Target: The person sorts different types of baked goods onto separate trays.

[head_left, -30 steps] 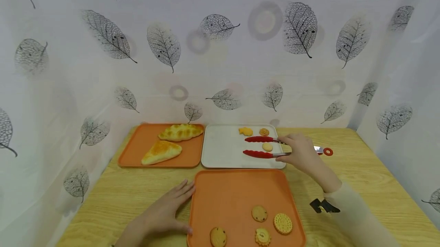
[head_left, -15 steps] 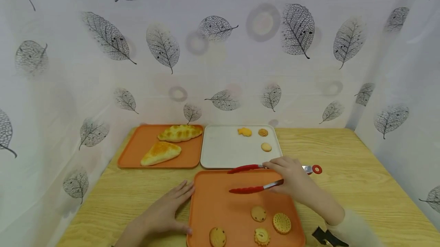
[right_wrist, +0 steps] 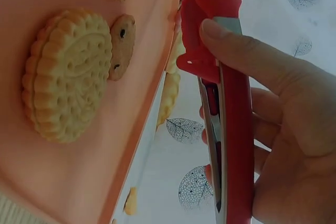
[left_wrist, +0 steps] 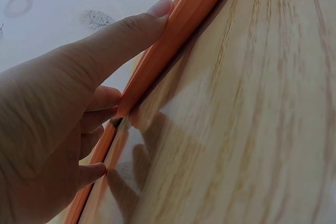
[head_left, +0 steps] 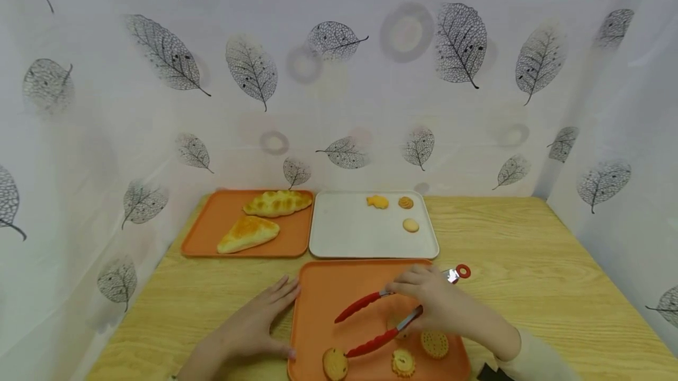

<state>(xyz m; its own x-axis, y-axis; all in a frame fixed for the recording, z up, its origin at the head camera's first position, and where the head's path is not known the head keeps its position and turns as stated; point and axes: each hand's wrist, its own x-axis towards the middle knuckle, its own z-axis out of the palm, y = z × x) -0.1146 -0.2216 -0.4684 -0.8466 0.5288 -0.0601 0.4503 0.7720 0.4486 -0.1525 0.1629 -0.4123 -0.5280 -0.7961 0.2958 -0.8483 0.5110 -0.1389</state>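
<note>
The right hand (head_left: 431,303), its grip wrapped round splayed red-and-silver metal tongs (head_left: 372,344), has moved from the white rectangular tray (head_left: 349,234) to the nearer orange tray (head_left: 320,301), apparently bringing the golden-brown round cookie (head_left: 335,364) at its left within reach.

Our left hand (head_left: 253,328): fingers extended forward, thumb spread well apart from them. Our right hand (head_left: 435,298): gripping, fingers bent, thumb opposing. Right forearm (head_left: 487,331) slants in from lower right, left forearm (head_left: 203,357) from lower left.

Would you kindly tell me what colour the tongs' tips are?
The tongs' tips are red, best seen in the head view.
</note>
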